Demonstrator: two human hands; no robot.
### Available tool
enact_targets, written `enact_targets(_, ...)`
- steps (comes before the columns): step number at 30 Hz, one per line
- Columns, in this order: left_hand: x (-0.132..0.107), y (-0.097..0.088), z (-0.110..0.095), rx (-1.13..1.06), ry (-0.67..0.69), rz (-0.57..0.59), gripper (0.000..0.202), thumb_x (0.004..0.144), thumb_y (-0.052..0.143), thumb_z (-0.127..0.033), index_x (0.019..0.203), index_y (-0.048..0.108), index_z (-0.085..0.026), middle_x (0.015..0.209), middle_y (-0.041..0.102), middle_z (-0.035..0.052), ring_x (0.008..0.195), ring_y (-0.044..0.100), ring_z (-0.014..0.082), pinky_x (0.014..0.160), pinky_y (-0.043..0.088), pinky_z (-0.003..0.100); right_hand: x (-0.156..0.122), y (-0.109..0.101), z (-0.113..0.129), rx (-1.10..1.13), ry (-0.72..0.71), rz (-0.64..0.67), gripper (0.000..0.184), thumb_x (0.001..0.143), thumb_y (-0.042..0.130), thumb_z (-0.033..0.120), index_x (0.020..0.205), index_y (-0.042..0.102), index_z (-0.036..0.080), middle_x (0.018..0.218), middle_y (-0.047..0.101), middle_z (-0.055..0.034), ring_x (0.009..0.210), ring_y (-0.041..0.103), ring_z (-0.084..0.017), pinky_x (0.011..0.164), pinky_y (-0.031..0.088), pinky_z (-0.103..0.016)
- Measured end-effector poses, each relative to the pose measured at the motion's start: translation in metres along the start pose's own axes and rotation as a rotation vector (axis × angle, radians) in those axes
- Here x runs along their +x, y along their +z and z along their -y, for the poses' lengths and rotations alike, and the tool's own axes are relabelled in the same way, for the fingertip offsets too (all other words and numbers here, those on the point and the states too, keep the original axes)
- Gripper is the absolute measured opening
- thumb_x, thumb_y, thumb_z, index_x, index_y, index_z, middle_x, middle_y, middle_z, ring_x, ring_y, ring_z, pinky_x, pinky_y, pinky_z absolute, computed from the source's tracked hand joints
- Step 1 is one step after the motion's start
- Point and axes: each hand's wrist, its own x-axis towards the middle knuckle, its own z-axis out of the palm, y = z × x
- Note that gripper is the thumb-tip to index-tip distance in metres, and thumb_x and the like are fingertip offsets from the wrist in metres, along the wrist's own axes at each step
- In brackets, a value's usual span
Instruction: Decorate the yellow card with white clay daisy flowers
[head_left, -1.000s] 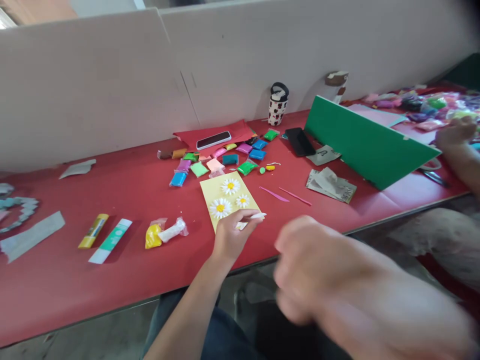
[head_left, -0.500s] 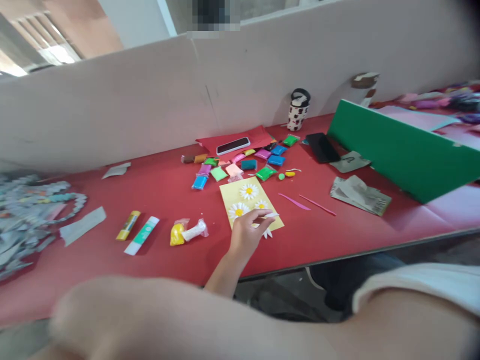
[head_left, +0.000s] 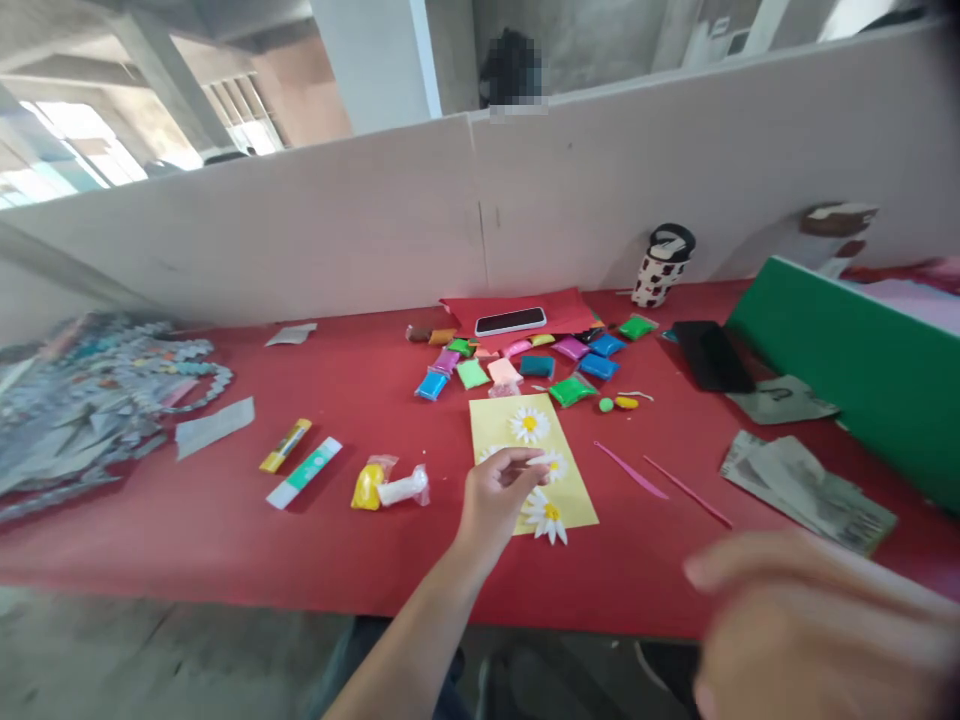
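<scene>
My left hand (head_left: 501, 490) hovers over a pale yellow card (head_left: 577, 500), thumb and forefinger pinched together. A small white piece shows at the fingertips, hard to separate from the flower behind. White daisies with yellow centres decorate the card: one near the top (head_left: 529, 425), another low down (head_left: 547, 515) with petals past the card's edge, and others partly behind my hand. At the lower right, my right hand (head_left: 810, 620) is smeared by motion, close to the camera; its fingers are unclear. A pink modelling tool (head_left: 630, 470) and a thin pink stick (head_left: 686, 490) lie right of the card.
Several coloured clay packets (head_left: 536, 367) lie behind the card, near a phone (head_left: 510, 321). Yellow and white clay bags (head_left: 390, 487) and a glue stick (head_left: 285, 446) are left. A patterned tumbler (head_left: 663, 265), black phone (head_left: 712, 356), banknotes (head_left: 802, 490) and green board (head_left: 847, 370) are right.
My right arm, which stretched across the lower view, has swung to the lower right. My left hand stays pinched over the card. The view has shifted, showing more of the card's lower daisy.
</scene>
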Motion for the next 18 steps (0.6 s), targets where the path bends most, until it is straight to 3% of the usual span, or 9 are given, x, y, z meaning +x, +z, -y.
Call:
enact_targets(1,0.0,0.0,0.0,0.043,0.005,-0.004,0.022,0.075,0.073,-0.036,0.089,0.074,-0.019,0.079,0.076,0.0046,0.076,0.073,0.02,0.068,0.058,0.026,0.0,-0.006,-0.018,-0.023,0.024,0.014,0.027,0.084,0.06,0.028,0.1,0.07,0.047,0.066,0.071,0.0048,0.074,0.07,-0.019,0.07,0.056,-0.033)
enact_targets(3,0.0,-0.002,0.0,0.141,0.026,0.005,0.019,0.077,0.072,-0.035,0.089,0.074,-0.02,0.088,0.077,0.0046,0.081,0.073,0.0202,0.072,0.058,0.027,-0.002,-0.005,-0.055,-0.123,0.208,0.088,0.023,0.089,0.056,0.025,0.104,0.071,0.035,0.075,0.073,0.0013,0.074,0.07,-0.018,0.071,0.056,-0.032)
enact_targets(5,0.0,-0.003,-0.001,0.233,0.054,0.017,0.018,0.079,0.071,-0.037,0.089,0.075,-0.022,0.093,0.077,0.0037,0.082,0.073,0.0197,0.074,0.058,0.028,-0.008,0.006,-0.087,-0.198,0.332,-0.004,0.021,0.09,0.051,0.024,0.098,0.071,0.027,0.073,0.073,-0.0001,0.068,0.07,-0.018,0.063,0.055,-0.03)
enact_targets(7,-0.001,-0.006,-0.002,0.313,0.087,0.02,0.017,0.08,0.07,-0.038,0.089,0.075,-0.024,0.093,0.077,0.0025,0.08,0.073,0.0188,0.075,0.059,0.027,-0.015,0.02,-0.109,-0.215,0.39,0.042,0.021,0.089,0.052,0.024,0.098,0.071,0.025,0.078,0.075,-0.0011,0.071,0.071,-0.019,0.066,0.056,-0.031)
enact_targets(11,-0.001,-0.009,-0.002,0.434,0.169,0.038,0.017,0.083,0.067,-0.037,0.092,0.075,-0.025,0.094,0.077,0.0024,0.082,0.073,0.0186,0.076,0.059,0.027,-0.021,0.038,-0.12,-0.16,0.435,0.108,0.023,0.089,0.05,0.021,0.097,0.072,0.024,0.084,0.077,-0.002,0.076,0.071,-0.019,0.071,0.056,-0.031)
enact_targets(14,-0.001,-0.01,0.0,0.485,0.201,0.062,0.018,0.084,0.066,-0.039,0.094,0.075,-0.026,0.095,0.077,0.0024,0.082,0.073,0.0187,0.076,0.059,0.028,-0.018,0.041,-0.118,-0.111,0.472,0.154,0.025,0.089,0.048,0.019,0.097,0.072,0.023,0.076,0.075,-0.0008,0.07,0.07,-0.018,0.068,0.055,-0.031)
enact_targets(18,-0.003,-0.008,0.003,0.512,0.193,0.083,0.02,0.083,0.066,-0.041,0.095,0.075,-0.026,0.093,0.077,0.002,0.082,0.073,0.0197,0.075,0.06,0.029,-0.017,0.04,-0.119,-0.073,0.508,0.153,0.028,0.089,0.051,0.025,0.11,0.069,0.024,0.087,0.076,-0.0021,0.081,0.07,-0.02,0.078,0.055,-0.034)
